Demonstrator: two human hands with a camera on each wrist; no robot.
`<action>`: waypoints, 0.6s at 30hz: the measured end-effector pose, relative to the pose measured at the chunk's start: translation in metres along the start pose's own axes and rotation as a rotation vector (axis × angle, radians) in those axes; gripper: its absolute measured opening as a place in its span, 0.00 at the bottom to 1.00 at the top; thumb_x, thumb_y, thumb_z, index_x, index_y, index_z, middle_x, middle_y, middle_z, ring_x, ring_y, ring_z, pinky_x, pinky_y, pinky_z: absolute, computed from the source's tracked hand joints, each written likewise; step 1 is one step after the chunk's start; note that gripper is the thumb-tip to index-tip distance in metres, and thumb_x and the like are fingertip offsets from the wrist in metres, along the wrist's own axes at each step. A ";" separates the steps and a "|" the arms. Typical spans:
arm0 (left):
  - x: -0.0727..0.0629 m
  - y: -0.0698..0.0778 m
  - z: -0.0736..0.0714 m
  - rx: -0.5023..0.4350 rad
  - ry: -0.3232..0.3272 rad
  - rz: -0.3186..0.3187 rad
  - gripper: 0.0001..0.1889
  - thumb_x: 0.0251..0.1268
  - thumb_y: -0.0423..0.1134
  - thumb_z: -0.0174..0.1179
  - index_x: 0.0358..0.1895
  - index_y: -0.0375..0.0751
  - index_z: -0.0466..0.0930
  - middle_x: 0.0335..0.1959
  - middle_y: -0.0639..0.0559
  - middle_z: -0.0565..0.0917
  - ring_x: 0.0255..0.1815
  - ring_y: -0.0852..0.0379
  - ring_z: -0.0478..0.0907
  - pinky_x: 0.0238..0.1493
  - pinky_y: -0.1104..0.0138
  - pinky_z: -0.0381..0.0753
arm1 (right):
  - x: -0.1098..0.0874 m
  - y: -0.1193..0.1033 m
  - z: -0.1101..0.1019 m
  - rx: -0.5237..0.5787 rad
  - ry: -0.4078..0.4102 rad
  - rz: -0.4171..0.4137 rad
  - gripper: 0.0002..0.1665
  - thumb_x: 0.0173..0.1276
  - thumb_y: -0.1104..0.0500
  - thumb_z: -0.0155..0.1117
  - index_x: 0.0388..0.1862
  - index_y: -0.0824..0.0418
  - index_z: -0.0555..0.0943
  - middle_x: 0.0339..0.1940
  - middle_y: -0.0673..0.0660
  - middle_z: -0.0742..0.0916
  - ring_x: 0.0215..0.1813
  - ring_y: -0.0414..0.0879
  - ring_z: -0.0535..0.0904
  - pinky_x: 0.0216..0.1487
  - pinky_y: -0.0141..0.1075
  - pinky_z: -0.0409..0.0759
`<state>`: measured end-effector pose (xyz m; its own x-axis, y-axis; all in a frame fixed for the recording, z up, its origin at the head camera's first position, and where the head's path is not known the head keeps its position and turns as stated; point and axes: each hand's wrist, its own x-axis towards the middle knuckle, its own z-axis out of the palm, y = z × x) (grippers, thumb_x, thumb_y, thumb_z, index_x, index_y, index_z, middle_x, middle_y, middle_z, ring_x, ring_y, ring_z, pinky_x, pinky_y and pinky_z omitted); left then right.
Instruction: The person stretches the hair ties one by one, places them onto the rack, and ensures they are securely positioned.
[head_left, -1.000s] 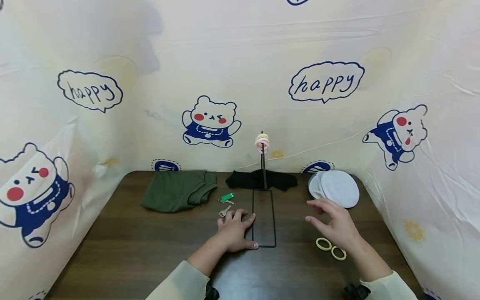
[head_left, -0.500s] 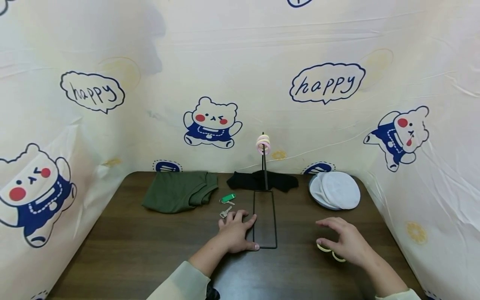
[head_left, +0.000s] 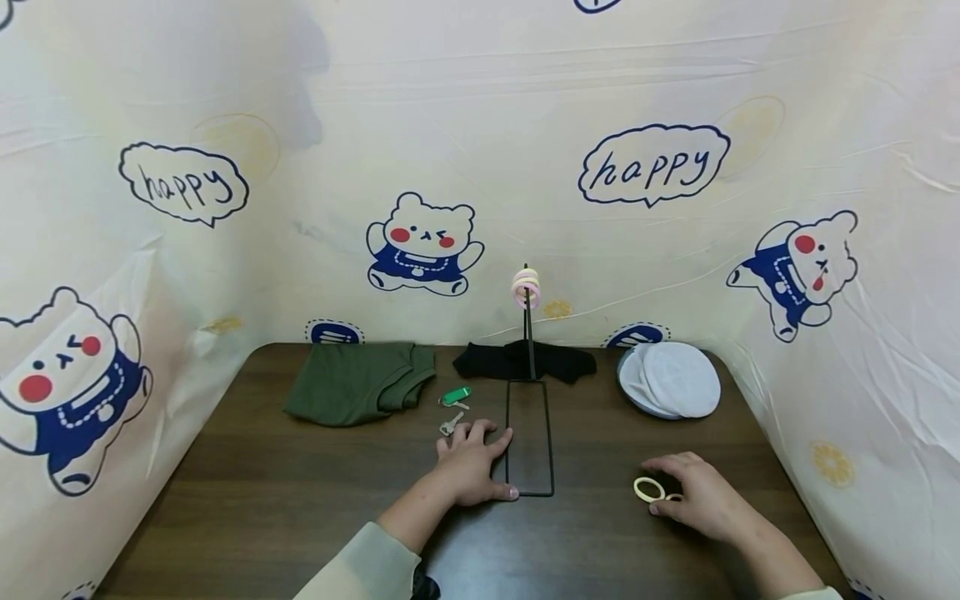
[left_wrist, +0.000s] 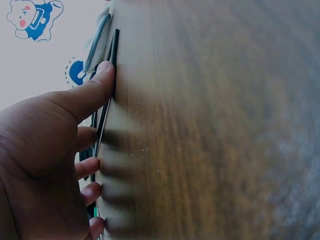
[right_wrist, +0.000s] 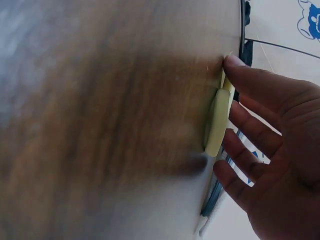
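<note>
A black wire stand has a flat rectangular base and a thin upright with several pale yellow and pink rings around its top. My left hand rests on the left side of the base, fingers spread and thumb at the near corner. In the left wrist view the thumb lies against the black wire. Two pale yellow rings lie at the right. My right hand is down around them, thumb and fingers apart. The left ring shows whole; the other ring is partly covered by the hand in the head view.
A folded green cloth lies back left, with a key on a green tag and a loose key beside it. Black cloth lies behind the base. White round pads are stacked back right.
My right hand has moved down and toward me, from above near the white pads to the yellow rings on the table. The left hand and the stand stay in place.
</note>
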<state>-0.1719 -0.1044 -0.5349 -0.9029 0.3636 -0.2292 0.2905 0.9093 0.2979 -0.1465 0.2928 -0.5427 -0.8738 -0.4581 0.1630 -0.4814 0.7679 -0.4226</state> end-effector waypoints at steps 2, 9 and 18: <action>0.000 0.000 0.000 0.001 -0.001 -0.002 0.51 0.57 0.73 0.68 0.83 0.64 0.59 0.81 0.49 0.56 0.76 0.36 0.53 0.61 0.36 0.58 | 0.001 0.000 0.000 -0.002 -0.013 0.018 0.29 0.52 0.53 0.86 0.54 0.53 0.88 0.50 0.47 0.89 0.54 0.50 0.81 0.56 0.50 0.78; 0.002 0.000 0.002 0.008 -0.002 -0.003 0.51 0.57 0.73 0.67 0.83 0.65 0.58 0.81 0.49 0.56 0.77 0.36 0.53 0.61 0.36 0.58 | 0.002 0.001 0.002 -0.021 -0.007 -0.001 0.21 0.56 0.59 0.84 0.49 0.51 0.89 0.44 0.42 0.88 0.48 0.44 0.82 0.50 0.45 0.80; 0.000 0.000 -0.001 0.002 -0.003 -0.003 0.50 0.57 0.72 0.68 0.83 0.64 0.59 0.81 0.49 0.57 0.77 0.36 0.53 0.61 0.36 0.58 | 0.005 -0.006 0.000 -0.032 0.045 -0.060 0.17 0.57 0.61 0.82 0.46 0.52 0.89 0.42 0.43 0.88 0.47 0.43 0.83 0.48 0.45 0.81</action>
<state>-0.1723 -0.1041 -0.5341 -0.9029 0.3617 -0.2324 0.2887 0.9106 0.2958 -0.1483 0.2859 -0.5397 -0.8452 -0.4835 0.2277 -0.5343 0.7541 -0.3819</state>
